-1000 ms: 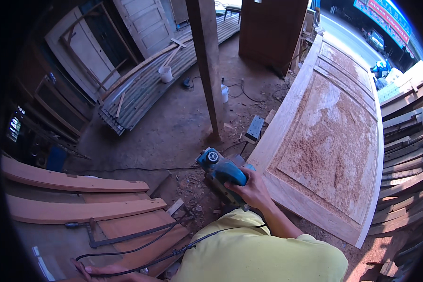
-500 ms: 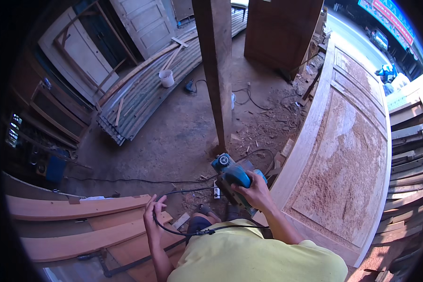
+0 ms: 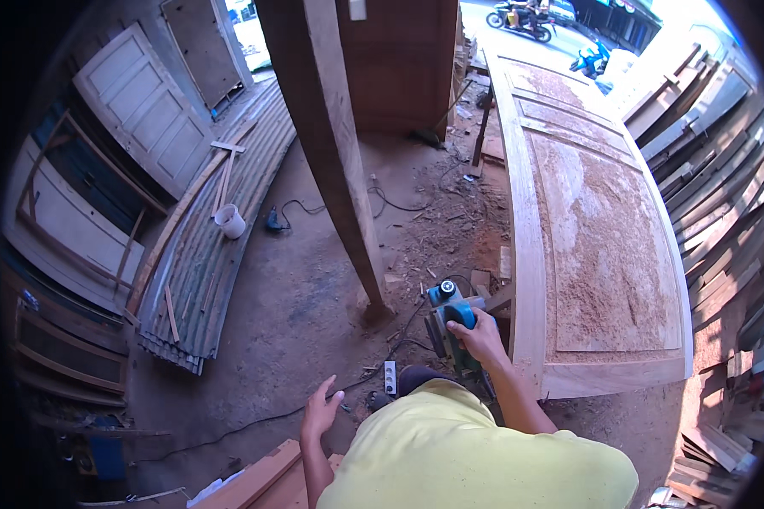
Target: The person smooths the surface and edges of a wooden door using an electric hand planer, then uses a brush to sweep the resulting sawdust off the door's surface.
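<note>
My right hand is closed around the handle of a blue electric hand planer. The planer hangs just off the near left side of a wooden panel door, and whether the two touch I cannot tell. Wood shavings are spread thickly over the door's recessed panels. My left hand is in the air to the left of my body, fingers apart and holding nothing. Below and between my hands, a white power strip is on the ground beside my foot.
A wooden post rises ahead. Corrugated sheets with a white bucket lie to the left, near a corded drill. A black cord crosses the floor. Planks are at lower left; stacked boards line the right.
The black cord has left my left hand, which is now free. My right hand still grips the planer, now closer to the door's left edge. The view has turned toward the right.
</note>
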Action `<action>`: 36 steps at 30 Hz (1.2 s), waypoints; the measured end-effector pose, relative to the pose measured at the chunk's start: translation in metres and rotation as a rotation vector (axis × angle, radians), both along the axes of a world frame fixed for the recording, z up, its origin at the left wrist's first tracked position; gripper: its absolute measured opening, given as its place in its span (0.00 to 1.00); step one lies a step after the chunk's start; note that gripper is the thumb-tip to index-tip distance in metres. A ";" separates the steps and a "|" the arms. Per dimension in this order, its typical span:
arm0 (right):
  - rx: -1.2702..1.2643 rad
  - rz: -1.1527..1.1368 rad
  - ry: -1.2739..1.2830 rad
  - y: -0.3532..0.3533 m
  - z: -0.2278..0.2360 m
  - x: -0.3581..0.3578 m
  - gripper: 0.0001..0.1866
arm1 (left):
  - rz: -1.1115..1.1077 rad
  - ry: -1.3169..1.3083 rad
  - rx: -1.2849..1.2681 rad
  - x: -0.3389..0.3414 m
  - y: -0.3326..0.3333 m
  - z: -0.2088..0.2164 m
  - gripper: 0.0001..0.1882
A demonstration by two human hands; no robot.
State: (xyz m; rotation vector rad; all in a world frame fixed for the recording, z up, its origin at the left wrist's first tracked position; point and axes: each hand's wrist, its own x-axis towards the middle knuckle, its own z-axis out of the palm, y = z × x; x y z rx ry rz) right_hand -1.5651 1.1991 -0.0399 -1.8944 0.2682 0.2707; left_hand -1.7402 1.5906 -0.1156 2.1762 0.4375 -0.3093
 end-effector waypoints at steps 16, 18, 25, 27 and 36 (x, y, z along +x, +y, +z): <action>-0.019 -0.222 0.355 0.025 -0.163 0.127 0.17 | -0.156 -0.614 0.240 0.230 0.021 0.168 0.27; -0.172 -0.226 0.374 0.022 -0.215 0.158 0.26 | -0.111 -0.754 0.244 0.289 0.006 0.199 0.34; -0.249 -0.171 0.651 0.032 -0.388 0.229 0.37 | 0.123 -1.147 0.569 0.409 -0.020 0.235 0.60; -0.236 -0.259 0.704 0.022 -0.447 0.247 0.35 | 0.241 -1.138 0.698 0.441 -0.033 0.213 0.59; -0.092 -0.345 0.882 -0.026 -0.589 0.320 0.39 | 0.297 -1.381 1.226 0.473 -0.020 0.198 0.48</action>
